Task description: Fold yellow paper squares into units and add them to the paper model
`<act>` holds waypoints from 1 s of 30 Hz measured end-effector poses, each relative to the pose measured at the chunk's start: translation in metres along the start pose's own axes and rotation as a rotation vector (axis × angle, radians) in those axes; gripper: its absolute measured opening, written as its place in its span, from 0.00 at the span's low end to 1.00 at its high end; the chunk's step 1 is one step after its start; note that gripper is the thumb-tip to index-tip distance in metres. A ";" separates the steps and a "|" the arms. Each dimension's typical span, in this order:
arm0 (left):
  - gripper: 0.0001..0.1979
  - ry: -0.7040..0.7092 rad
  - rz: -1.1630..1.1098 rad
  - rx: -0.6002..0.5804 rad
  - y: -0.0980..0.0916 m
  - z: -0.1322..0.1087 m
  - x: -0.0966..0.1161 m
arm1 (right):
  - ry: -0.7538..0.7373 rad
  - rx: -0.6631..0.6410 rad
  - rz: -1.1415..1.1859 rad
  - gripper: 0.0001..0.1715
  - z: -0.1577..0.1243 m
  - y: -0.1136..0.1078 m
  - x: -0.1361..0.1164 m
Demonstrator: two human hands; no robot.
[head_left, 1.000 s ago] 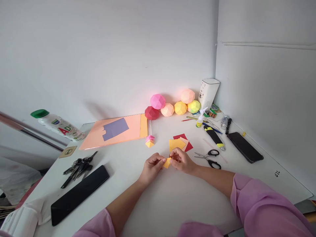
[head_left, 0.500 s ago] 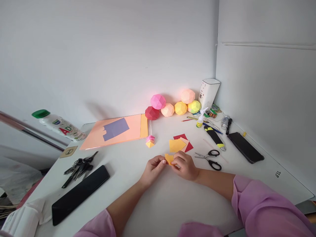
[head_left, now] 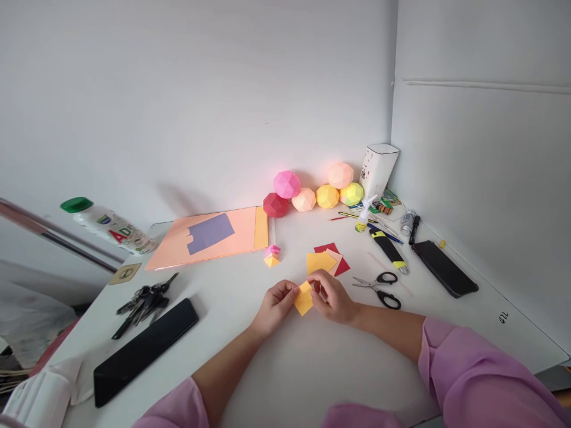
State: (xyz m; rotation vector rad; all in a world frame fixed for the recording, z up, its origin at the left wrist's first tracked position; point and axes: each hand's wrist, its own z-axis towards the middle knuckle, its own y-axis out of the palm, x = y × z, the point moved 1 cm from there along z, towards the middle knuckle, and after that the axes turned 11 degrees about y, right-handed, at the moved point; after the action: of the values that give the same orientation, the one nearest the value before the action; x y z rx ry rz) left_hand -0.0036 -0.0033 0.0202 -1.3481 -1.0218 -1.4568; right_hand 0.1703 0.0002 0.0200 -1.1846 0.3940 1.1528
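Note:
Between my hands is a small yellow-orange piece of paper (head_left: 304,301), with a fold along its upper part. My left hand (head_left: 277,304) pinches its left corner between thumb and fingers. My right hand (head_left: 332,298) grips the right edge, fingers curled around it. Just beyond lie loose paper pieces: a yellow one (head_left: 320,262), a peach one (head_left: 336,258) and red ones (head_left: 342,267). Black-handled scissors (head_left: 379,287) rest to the right of my right hand. Farther left sits a small stack of folded pink and yellow paper pieces (head_left: 272,256).
Several faceted paper balls (head_left: 328,196) stand along the wall. Peach sheets (head_left: 241,229) carry a purple cutout (head_left: 212,233). On the right are a glue bottle (head_left: 361,221), a utility knife (head_left: 389,251) and a phone (head_left: 445,268); on the left, keys (head_left: 145,302) and a black case (head_left: 145,353).
The yellow paper has turned in my hands, now hanging lower with its flat face and a corner pointing toward me. My right fingers have shifted along its edge.

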 end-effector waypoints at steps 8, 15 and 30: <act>0.14 -0.035 -0.108 -0.057 0.003 0.001 0.000 | 0.110 -0.009 0.106 0.08 -0.002 0.005 0.012; 0.13 -0.051 -0.042 -0.109 0.001 -0.001 -0.002 | 0.156 -0.001 0.171 0.08 -0.001 0.004 0.010; 0.14 0.058 0.035 -0.150 0.001 -0.001 -0.006 | 0.317 -0.079 0.210 0.12 0.004 0.003 0.006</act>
State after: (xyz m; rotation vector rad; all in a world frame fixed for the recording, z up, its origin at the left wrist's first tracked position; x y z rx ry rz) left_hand -0.0030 -0.0042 0.0137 -1.4139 -0.8625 -1.5624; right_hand 0.1692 0.0066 0.0156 -1.4266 0.7330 1.1689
